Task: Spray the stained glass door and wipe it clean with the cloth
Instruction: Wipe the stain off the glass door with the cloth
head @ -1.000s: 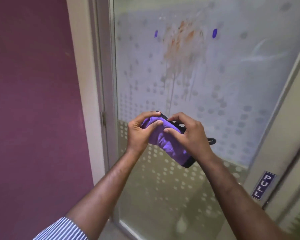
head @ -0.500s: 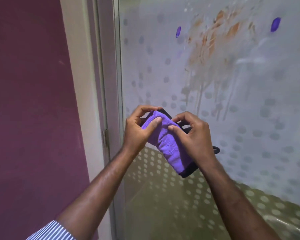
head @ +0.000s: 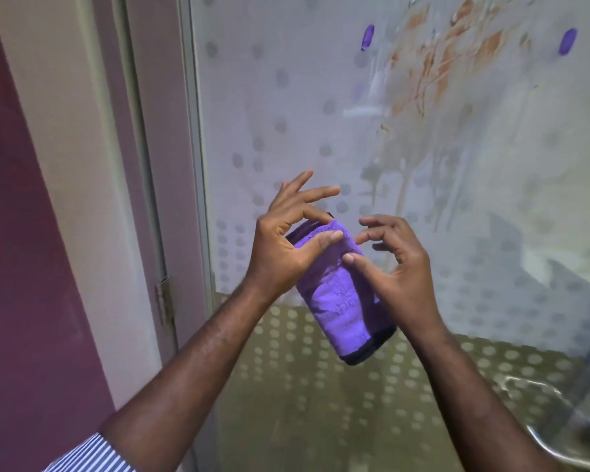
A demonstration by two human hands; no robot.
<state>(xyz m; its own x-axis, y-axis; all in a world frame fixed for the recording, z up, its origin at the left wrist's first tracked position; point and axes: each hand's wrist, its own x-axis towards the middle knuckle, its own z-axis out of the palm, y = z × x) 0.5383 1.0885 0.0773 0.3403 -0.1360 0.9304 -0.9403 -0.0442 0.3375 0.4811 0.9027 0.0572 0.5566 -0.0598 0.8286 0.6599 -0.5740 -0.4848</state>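
Note:
A frosted, dotted glass door (head: 286, 107) fills the right of the view. An orange-brown stain (head: 436, 69) with wet drips running down sits at its upper right, between two purple marks. A folded purple cloth (head: 338, 301) with a dark edge hangs in front of the lower glass. My left hand (head: 286, 243) pinches the cloth's top between thumb and forefinger, the other fingers spread. My right hand (head: 395, 267) touches the cloth's right side with its thumb, fingers curled apart. No spray bottle is in view.
A cream door frame (head: 92, 165) with a hinge (head: 164, 301) stands left of the glass, then a maroon wall (head: 24, 301). A metal door handle (head: 559, 447) shows at the lower right.
The view has moved closer to the glass and the stain has shifted right. Both hands have loosened on the cloth, with fingers now spread apart.

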